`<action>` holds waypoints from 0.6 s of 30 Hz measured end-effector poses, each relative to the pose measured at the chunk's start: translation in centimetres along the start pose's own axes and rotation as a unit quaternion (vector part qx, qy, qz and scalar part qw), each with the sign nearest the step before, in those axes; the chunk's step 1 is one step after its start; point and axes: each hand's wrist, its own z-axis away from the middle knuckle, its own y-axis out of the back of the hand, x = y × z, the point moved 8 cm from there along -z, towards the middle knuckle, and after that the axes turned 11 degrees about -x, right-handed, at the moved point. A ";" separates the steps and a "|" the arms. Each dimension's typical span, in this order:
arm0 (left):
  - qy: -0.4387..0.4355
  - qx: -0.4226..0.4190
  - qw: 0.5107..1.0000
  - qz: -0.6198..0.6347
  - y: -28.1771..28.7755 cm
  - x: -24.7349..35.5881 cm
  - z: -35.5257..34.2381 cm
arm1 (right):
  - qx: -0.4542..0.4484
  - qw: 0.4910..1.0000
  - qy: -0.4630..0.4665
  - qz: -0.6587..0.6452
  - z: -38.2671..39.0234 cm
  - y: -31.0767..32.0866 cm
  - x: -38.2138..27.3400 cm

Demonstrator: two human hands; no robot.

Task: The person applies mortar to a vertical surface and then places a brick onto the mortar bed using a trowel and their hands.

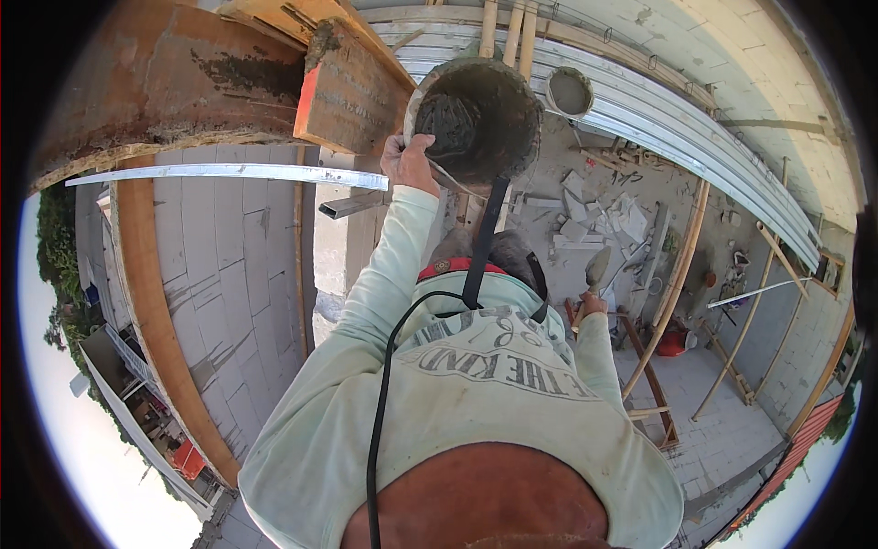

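A mortar-crusted bucket tilts in front of me, its mouth facing up toward me. Wet grey mortar sits at its left inside. My left hand is closed on the bucket's near left rim, thumb over the edge. Lower down at my right side, my right hand is wrapped round the handle of a trowel, whose blade points away from me and looks coated with grey mortar. What supports the bucket underneath is hidden.
Boards with dried mortar stand left of the bucket, above a metal channel. A smaller round container and long metal profiles lie beyond. Far below right are broken blocks, slanting poles and a red container.
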 end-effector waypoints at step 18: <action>-0.021 0.096 0.995 0.006 -4.7 -1.8 -10.2 | 0.023 0.996 -0.035 -0.075 -0.2 3.9 3.0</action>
